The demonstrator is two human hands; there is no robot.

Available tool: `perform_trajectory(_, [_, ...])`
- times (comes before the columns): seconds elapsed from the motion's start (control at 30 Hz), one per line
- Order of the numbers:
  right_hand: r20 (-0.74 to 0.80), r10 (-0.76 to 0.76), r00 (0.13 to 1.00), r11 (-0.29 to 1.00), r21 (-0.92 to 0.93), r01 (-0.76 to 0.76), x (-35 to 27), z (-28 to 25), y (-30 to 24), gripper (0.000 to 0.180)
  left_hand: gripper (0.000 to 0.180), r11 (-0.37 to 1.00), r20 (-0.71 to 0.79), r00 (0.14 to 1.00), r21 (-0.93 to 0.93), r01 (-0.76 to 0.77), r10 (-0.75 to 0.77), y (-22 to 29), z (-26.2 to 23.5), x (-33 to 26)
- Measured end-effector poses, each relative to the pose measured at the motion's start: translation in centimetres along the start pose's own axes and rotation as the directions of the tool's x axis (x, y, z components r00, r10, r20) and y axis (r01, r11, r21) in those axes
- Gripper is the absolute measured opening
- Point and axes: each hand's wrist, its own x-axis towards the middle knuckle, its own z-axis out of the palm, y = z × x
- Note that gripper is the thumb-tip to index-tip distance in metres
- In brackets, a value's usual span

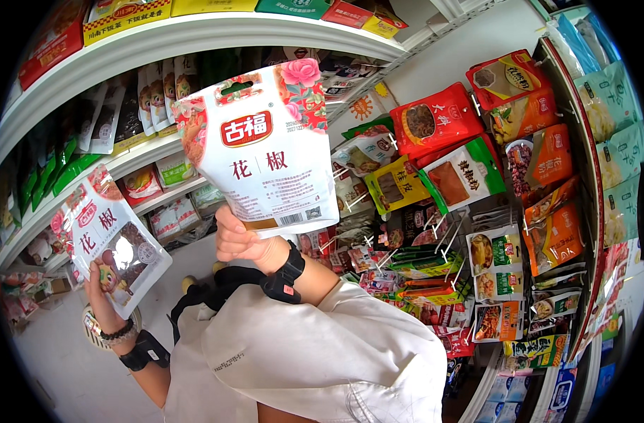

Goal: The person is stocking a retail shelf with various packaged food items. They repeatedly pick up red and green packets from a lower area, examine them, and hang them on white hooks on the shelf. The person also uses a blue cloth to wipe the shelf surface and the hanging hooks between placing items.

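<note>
At upper left, a long white shelf (216, 29) carries a red cardboard box (52, 44) beside a yellow-and-red cardboard box (128, 21).

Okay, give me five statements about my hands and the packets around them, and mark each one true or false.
1. The right hand holds a white plastic pouch with a handle slot and pink flowers. True.
2. The two held pouches overlap in the picture. False: a gap shows between them.
3. The left hand holds a white plastic pouch with a clear window. True.
4. The left hand's pouch is higher in the picture. False: the right hand's is higher.
5. A white plastic packet with green edges is to the right of both hands. True.
</note>
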Motion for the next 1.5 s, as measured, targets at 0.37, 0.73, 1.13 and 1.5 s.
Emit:
perform_trajectory(0.37, [0.020, -0.028, 0.999, 1.000, -0.004, 0.028, -0.4, -0.1, -0.2, 0.040, 0.031, 0.998, 0.052, 0.998, 0.058, 0.036, -0.039, -0.6, 0.7, 0.2])
perform_trajectory(0.73, [-0.054, -0.032, 0.998, 0.999, 0.001, 0.033, -0.5, 0.2, -0.6, 0.036, 0.026, 0.983, 0.120, 0.992, 0.186, 0.005, -0.028, 0.2, 3.7, -1.4])
perform_trajectory(1.13, [-0.469, -0.278, 0.839, 0.935, -0.331, 0.125, 0.8, -0.8, 0.5, 0.032, 0.060, 0.752, 0.714, 0.698, 0.492, -0.439, -0.059, 2.1, 17.9, -5.3])
perform_trajectory(1.5, [-0.149, -0.087, 0.985, 0.994, 0.056, 0.097, 1.4, 0.9, 0.0, 0.028, 0.066, -0.150, 0.974, 0.225, 0.227, -0.962, 0.029, -2.9, 22.3, -7.4])
